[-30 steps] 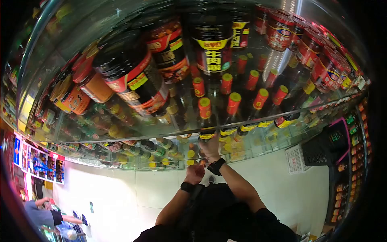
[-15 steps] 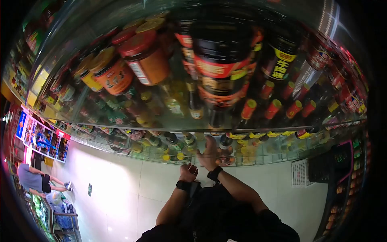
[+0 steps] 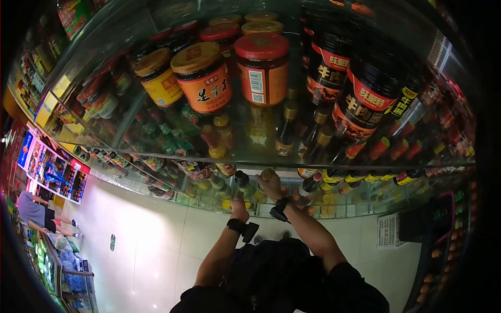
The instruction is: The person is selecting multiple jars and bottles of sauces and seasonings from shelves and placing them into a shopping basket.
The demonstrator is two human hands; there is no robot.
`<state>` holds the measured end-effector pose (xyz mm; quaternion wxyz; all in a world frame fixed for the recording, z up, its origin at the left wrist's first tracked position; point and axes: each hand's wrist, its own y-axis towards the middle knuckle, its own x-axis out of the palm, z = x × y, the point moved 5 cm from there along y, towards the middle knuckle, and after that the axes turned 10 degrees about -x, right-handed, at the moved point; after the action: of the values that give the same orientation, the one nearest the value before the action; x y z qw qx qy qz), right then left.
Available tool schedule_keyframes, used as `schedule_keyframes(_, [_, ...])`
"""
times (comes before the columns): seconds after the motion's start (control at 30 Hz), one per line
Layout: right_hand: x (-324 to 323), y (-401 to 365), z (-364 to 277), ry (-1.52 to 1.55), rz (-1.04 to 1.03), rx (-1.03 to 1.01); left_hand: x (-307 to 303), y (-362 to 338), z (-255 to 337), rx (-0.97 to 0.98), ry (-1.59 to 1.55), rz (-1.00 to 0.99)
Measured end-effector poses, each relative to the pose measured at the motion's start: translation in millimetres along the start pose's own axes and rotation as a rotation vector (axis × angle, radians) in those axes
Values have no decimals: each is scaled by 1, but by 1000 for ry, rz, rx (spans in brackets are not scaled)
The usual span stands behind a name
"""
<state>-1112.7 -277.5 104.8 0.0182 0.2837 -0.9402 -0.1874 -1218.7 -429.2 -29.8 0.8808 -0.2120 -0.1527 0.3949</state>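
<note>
Both of my hands are at the lower shelf, below the edge of the upper glass shelf. My right hand [image 3: 270,189] has its fingers round the top of a bottle with a brownish cap [image 3: 267,173]. Lower and to its left is my left hand [image 3: 239,208], seen edge-on beside a dark-capped bottle [image 3: 241,179]; its fingers are mostly hidden, and no held object shows. Just right of my right hand stands a bottle with a red-and-white cap [image 3: 313,181]. A black band is on each wrist.
Above, the glass shelf [image 3: 209,156] bears orange-label jars [image 3: 203,86] and black-lidded jars [image 3: 365,99]. At the right are a white basket [image 3: 389,231] and a dark rack. A person [image 3: 36,211] stands at the far left near a produce stand.
The view has shifted, so the upper jars appear farther right. My right hand has closed round a bottle's top. My left hand has moved up to the lower shelf's bottles.
</note>
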Motion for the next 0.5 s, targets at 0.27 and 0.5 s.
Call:
schedule_keyframes(0.27, [-17,-19,-19,-161,115,22,21,7,77,280,-226,267])
schedule_keyframes(0.5, [-22,-32,9,59,98,56,29,14,105,383,124,369])
